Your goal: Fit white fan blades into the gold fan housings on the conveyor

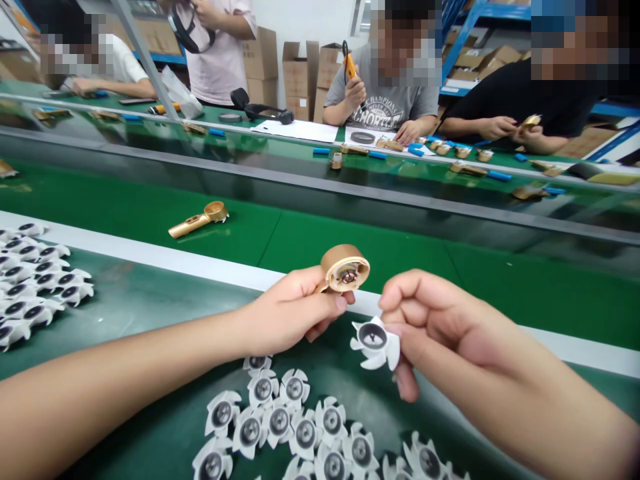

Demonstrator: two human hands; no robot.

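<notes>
My left hand (293, 312) is closed around a gold handheld fan body (344, 268), whose round head with the small motor faces up toward me. My right hand (430, 320) pinches a white fan blade with a dark hub (375, 343) just below and to the right of the gold head; the two parts are a short gap apart. Both hands hover over the green work surface, above a heap of white fan blades (305, 430) near the bottom edge.
More white blades (37, 280) lie in rows at the left. Another gold fan body (199, 220) rests on the green conveyor belt (400, 247). Across the belt, several people work at a green table (280, 143) with gold parts, blue pieces and cardboard boxes behind.
</notes>
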